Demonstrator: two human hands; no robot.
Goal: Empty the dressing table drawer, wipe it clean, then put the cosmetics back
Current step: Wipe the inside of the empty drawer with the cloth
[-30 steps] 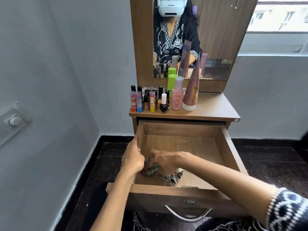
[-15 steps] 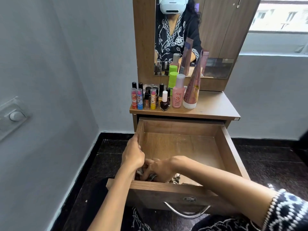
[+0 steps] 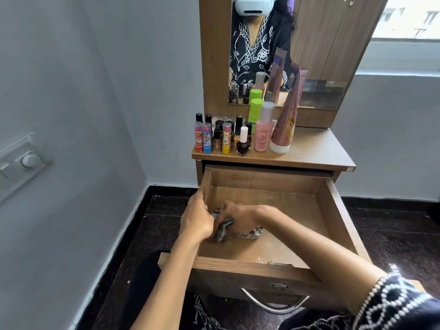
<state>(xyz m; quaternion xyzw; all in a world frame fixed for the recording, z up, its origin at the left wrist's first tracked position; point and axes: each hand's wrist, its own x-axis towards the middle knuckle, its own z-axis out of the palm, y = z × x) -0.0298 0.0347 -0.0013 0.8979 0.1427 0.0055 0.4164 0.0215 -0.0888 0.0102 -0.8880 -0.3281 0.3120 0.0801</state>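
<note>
Grey corner, wooden dressing table. My right hand has its fingers bunched around the cloth, scrubbing the drawer floor; left hand grips its side wall to steady it. Cosmetics wait up top, so wiping's unobstructed.

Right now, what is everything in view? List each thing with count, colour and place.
Drawer: one, wood brown, pulled open under the tabletop; metal handle in front.
Cloth: one, dark patterned, on the drawer floor near the left wall.
Cosmetics: many, mixed colours, standing on the left of the tabletop.
Pink bottle: one, among the cosmetics.
Tall tube: one, pink, cap down beside the bottle.
Mirror: one, wood-framed, behind the tabletop.
Wall switch: one, white, left wall.
Left hand: at the drawer's left wall.
Right hand: gripping the cloth.
</note>
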